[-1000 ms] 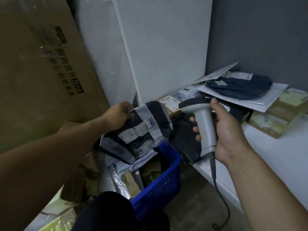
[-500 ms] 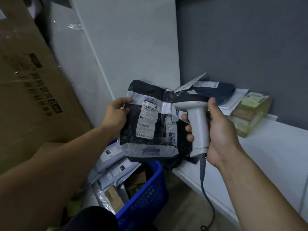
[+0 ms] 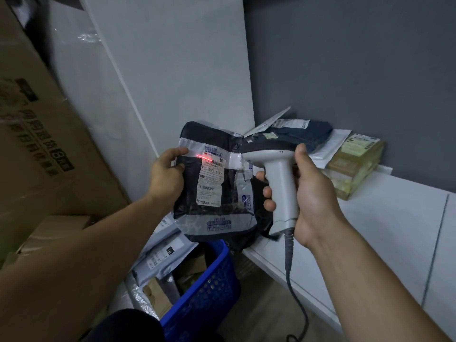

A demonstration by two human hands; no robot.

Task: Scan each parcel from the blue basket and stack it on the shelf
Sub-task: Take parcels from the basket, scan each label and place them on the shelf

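pinching the dark poly mailer [image 3: 212, 193] by its left edge above the blue basket [image 3: 209, 290], left grip [image 3: 167, 175] steadies it; right grip [image 3: 314, 193] clasps the barcode scanner [image 3: 278, 178]. looks light, floppy, slick: hold edges.

Held black parcel [image 3: 209, 178] under red scan-line

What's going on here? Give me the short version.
A person is scanning a parcel. The left hand holds a dark mailer bag by its edge, while the right hand grips a corded scanner whose red line falls on the label. More parcels wait in the blue basket below; several lie on the white shelf.
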